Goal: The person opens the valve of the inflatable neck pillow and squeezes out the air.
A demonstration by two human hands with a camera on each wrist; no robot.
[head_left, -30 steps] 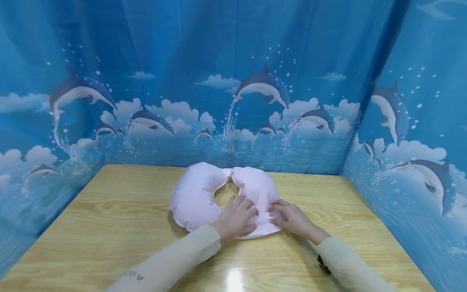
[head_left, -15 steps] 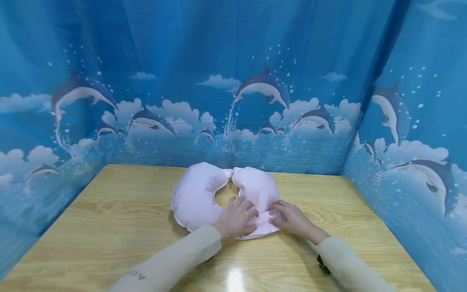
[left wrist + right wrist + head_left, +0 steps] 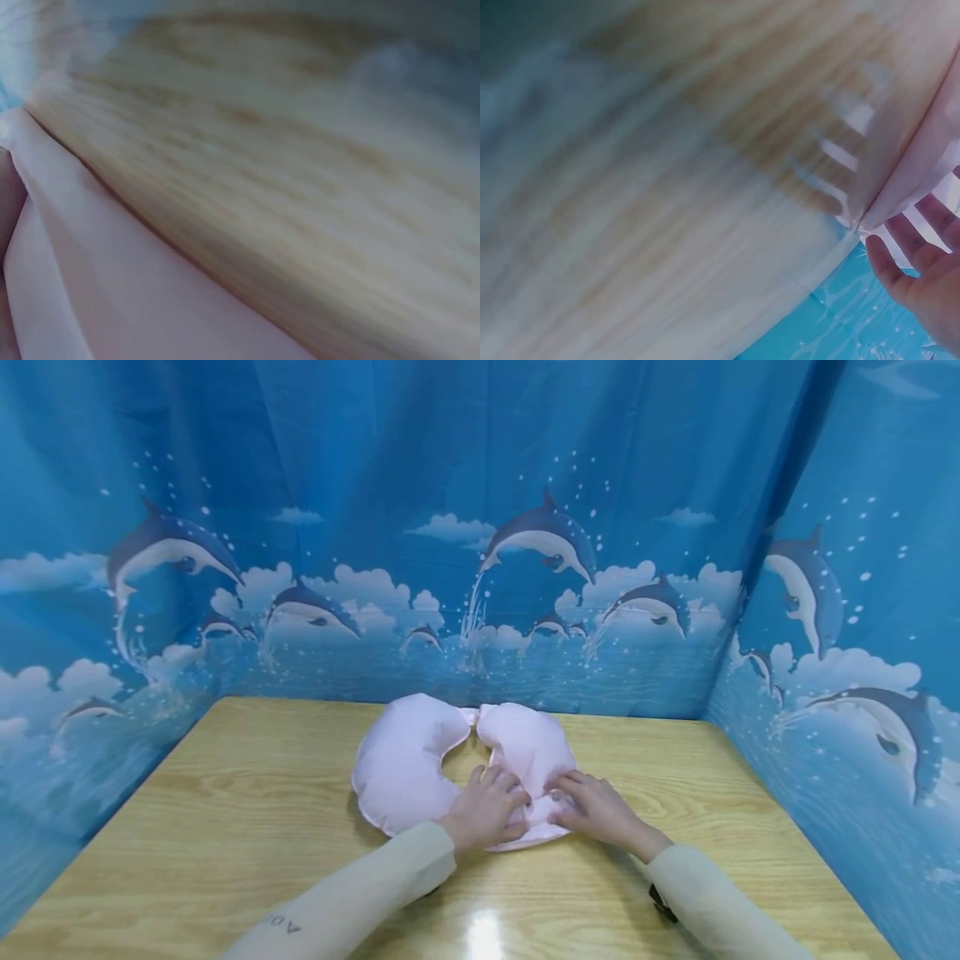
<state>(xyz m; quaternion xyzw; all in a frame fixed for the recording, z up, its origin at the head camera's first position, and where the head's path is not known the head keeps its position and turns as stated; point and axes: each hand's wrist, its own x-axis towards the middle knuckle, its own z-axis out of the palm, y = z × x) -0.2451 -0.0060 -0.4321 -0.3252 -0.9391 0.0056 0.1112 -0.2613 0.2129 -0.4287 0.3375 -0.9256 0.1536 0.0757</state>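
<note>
A pale pink U-shaped neck pillow (image 3: 405,768) lies on the wooden table, its two ends meeting at the far side. The left half is plump; the near right part looks slack and creased. My left hand (image 3: 487,806) rests on the near middle of the pillow with fingers spread. At the right side, my right hand (image 3: 596,810) touches the creased fabric with fingers and thumb apart, a small shiny spot showing between them. The right wrist view shows these fingers (image 3: 907,236) against the pillow's edge. In the left wrist view, pink fabric (image 3: 135,285) fills the lower left corner.
The wooden table (image 3: 247,810) spreads out around the pillow. Blue curtains (image 3: 420,468) printed with dolphins and clouds stand behind the table and along its sides. Light-coloured sleeves (image 3: 360,893) cover both forearms, and a dark strap (image 3: 663,903) shows by the right cuff.
My right hand has shifted slightly left, and the pillow's near right edge has drawn in with it. The left hand stays almost where it was.
</note>
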